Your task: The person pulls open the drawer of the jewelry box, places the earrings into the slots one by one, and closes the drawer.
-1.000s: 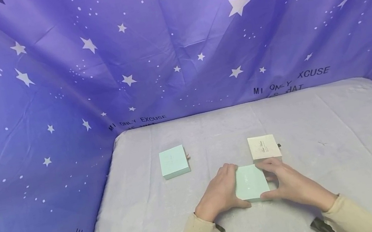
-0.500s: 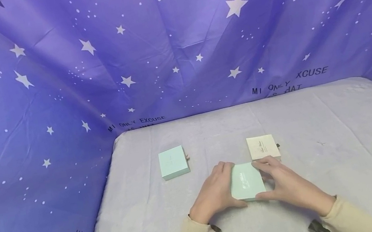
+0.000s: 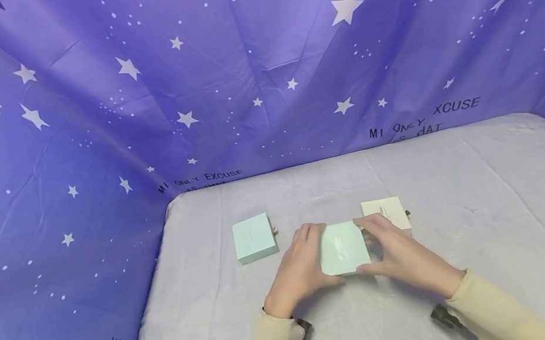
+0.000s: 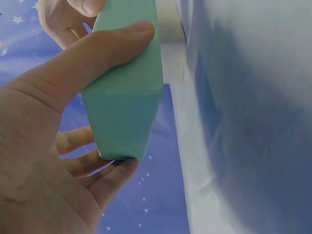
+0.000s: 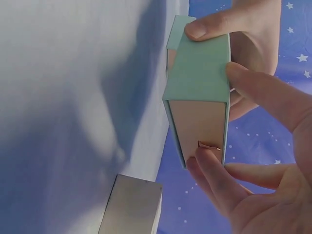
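Head view: holds a mint box (image 3: pixel 342 248) between left hand (image 3: pixel 296 270) and right hand (image 3: pixel 409 255), with the fingers of both grasping its opposite sides, raised above the pale cloth (image 3: pixel 482 208). From that box, shows a second mint box (image 3: pixel 254 237) between nine and ten o'clock, and a cream box (image 3: pixel 394 211) near two o'clock, partly behind the right hand. Right wrist view: rests one right finger at a small ribbon tab (image 5: pixel 209 146) on the pinkish end.
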`<move>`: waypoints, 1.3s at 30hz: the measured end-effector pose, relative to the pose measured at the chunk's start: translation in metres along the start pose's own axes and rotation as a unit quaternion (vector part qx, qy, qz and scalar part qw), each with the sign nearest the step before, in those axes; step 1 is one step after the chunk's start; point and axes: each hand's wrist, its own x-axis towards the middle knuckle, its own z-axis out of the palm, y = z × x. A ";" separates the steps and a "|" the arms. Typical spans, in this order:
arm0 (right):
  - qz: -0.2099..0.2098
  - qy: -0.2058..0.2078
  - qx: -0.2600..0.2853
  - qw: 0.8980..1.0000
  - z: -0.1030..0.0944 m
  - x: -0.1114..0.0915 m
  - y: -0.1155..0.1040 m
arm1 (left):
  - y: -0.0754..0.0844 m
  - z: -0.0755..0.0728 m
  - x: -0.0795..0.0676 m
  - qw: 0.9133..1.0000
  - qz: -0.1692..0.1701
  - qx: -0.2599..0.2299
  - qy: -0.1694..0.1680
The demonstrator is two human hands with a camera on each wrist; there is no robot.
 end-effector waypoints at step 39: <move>0.046 -0.028 0.020 0.998 0.033 0.068 0.025 | -0.059 0.018 0.037 0.989 -0.080 -0.113 -0.044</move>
